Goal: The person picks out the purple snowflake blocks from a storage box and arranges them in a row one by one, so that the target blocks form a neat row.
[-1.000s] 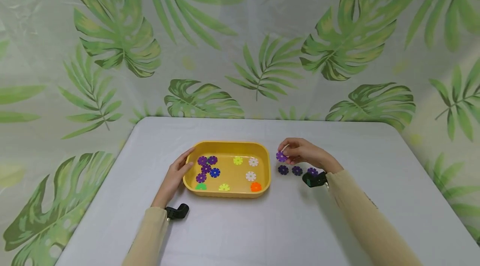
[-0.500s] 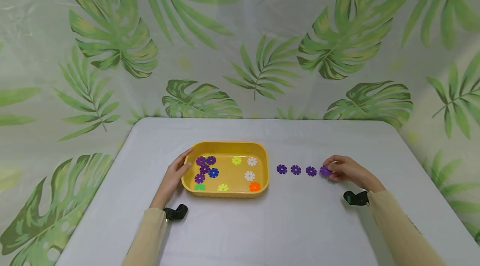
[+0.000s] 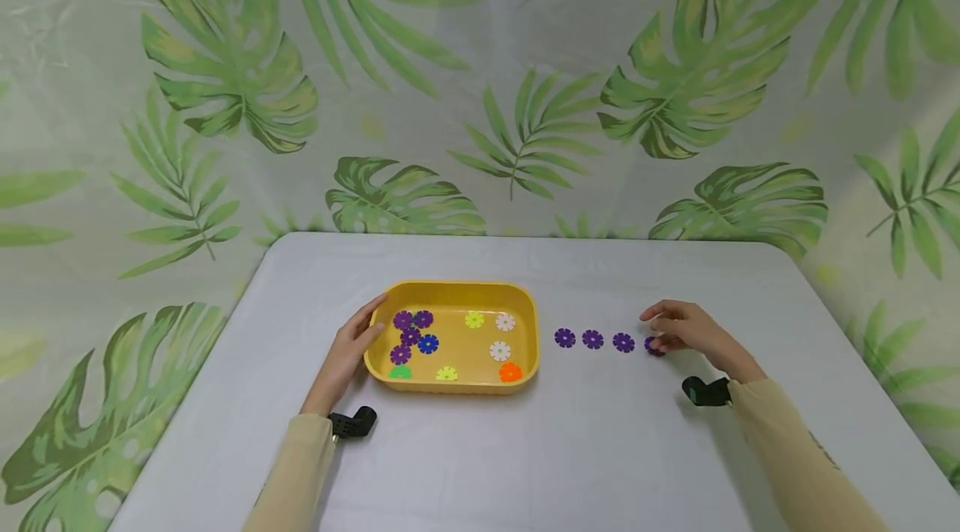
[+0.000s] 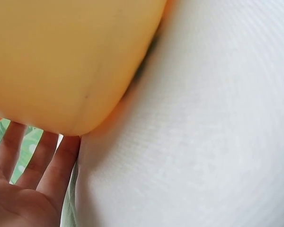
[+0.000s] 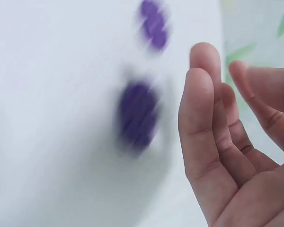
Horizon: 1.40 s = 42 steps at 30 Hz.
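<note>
My left hand point(image 3: 343, 357) rests against the left end of the yellow tray point(image 3: 454, 388), with fingers straight along its outer side and the thumb at the rim. In the left wrist view, those fingers point(image 4: 59, 165) run up to the tray wall, which hides their tips. Past the tray's right end, several purple snowflake discs point(image 3: 592, 339) lie in a row on the table. My right hand point(image 3: 693, 336) is just above the rightmost purple disc point(image 3: 651, 345) and partly covers it. The right wrist view shows the hand apart from a blurred purple disc point(image 5: 138, 116), holding nothing.
Inside the tray are more purple discs point(image 3: 410, 336), a blue disc point(image 3: 428, 343), white discs point(image 3: 500, 351), yellow discs point(image 3: 475, 319), green ones and an orange disc point(image 3: 511, 372). The white table point(image 3: 480, 465) ends against a leaf-patterned cloth point(image 3: 480, 98).
My right hand has carried a purple disc from beside the tray to the row's right end and let it go, lifting slightly. My left hand has stayed at the tray.
</note>
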Available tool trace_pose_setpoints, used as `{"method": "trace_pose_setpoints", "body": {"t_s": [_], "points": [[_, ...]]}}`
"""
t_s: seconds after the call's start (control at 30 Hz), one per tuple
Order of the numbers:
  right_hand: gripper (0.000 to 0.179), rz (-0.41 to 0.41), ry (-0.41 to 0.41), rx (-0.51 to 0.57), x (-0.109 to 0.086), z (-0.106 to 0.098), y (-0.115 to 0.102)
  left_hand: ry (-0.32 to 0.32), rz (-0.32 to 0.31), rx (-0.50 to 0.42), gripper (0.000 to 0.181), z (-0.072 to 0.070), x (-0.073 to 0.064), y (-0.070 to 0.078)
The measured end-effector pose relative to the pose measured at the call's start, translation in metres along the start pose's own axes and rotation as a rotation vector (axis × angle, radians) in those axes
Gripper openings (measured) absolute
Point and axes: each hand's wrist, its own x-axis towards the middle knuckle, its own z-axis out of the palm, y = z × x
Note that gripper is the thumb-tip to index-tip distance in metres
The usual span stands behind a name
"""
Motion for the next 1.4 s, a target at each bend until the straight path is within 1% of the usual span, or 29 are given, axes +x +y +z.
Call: {"method": "trace_pose_setpoints", "body": {"t_s": [0.13, 0.23, 0.43, 0.53, 0.63, 0.77, 0.83, 0.97, 1.03, 1.13, 1.23, 1.4], "points": [[0.038, -0.067, -0.05, 0.071, 0.011, 0.015, -0.028, -0.003, 0.002, -0.004, 0.048, 0.0, 0.001, 0.0], [0.039, -0.093, -0.093, 0.101, 0.025, 0.035, -0.054, -0.009, 0.005, -0.011, 0.048, 0.0, 0.002, 0.0], [0.036, -0.098, -0.208, 0.16, 0.056, 0.088, -0.106, -0.016, 0.01, -0.021, 0.048, 0.001, 0.003, -0.001], [0.036, -0.097, -0.281, 0.181, 0.071, 0.117, -0.126, -0.017, 0.01, -0.024, 0.048, 0.001, 0.004, -0.001], [0.036, -0.094, -0.355, 0.187, 0.084, 0.145, -0.141, -0.011, 0.006, -0.023, 0.048, 0.0, 0.003, -0.001], [0.038, -0.099, -0.471, 0.181, 0.098, 0.18, -0.155, -0.009, 0.011, -0.021, 0.048, -0.001, 0.002, -0.002], [0.038, -0.091, -0.515, 0.171, 0.105, 0.195, -0.16, -0.012, 0.011, -0.02, 0.048, -0.002, 0.002, -0.003], [0.033, -0.054, -0.563, 0.127, 0.116, 0.223, -0.169, -0.014, 0.004, -0.019, 0.049, -0.003, 0.001, -0.003], [0.03, -0.03, -0.579, 0.1, 0.12, 0.235, -0.172, -0.011, 0.002, -0.024, 0.049, -0.004, 0.003, -0.006], [0.029, -0.002, -0.609, 0.063, 0.127, 0.248, -0.175, -0.004, 0.011, -0.029, 0.049, -0.005, 0.008, -0.016], [0.03, 0.017, -0.631, 0.028, 0.131, 0.257, -0.177, 0.006, 0.028, -0.027, 0.048, -0.006, 0.013, -0.027], [0.031, 0.057, -0.652, 0.028, 0.136, 0.266, -0.179, 0.011, 0.049, -0.015, 0.047, -0.006, 0.014, -0.031]]}}
